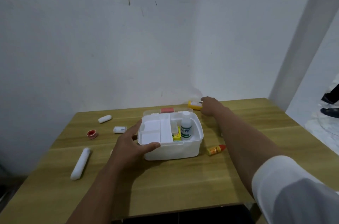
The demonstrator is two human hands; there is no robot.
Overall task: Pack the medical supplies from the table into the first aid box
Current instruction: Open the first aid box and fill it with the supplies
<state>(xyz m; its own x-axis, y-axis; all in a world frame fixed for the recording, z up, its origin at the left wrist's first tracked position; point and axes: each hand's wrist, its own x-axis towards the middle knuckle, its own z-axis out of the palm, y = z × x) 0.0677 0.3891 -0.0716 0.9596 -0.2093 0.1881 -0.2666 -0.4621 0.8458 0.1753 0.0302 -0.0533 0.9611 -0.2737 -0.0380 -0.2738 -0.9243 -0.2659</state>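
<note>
The white first aid box stands open mid-table with its lid laid back. Inside are a white divider tray, a white bottle with a green label and a yellow packet. My left hand grips the box's front left corner, thumb on the rim. My right hand reaches to the far edge and touches a yellow bottle lying by the wall; whether it is gripped is unclear. A small orange bottle with a red cap lies right of the box.
Left of the box on the wooden table lie a long white roll, a red tape spool, a small labelled white roll and a white bandage roll. A wall backs the table. Someone's shoes show far right.
</note>
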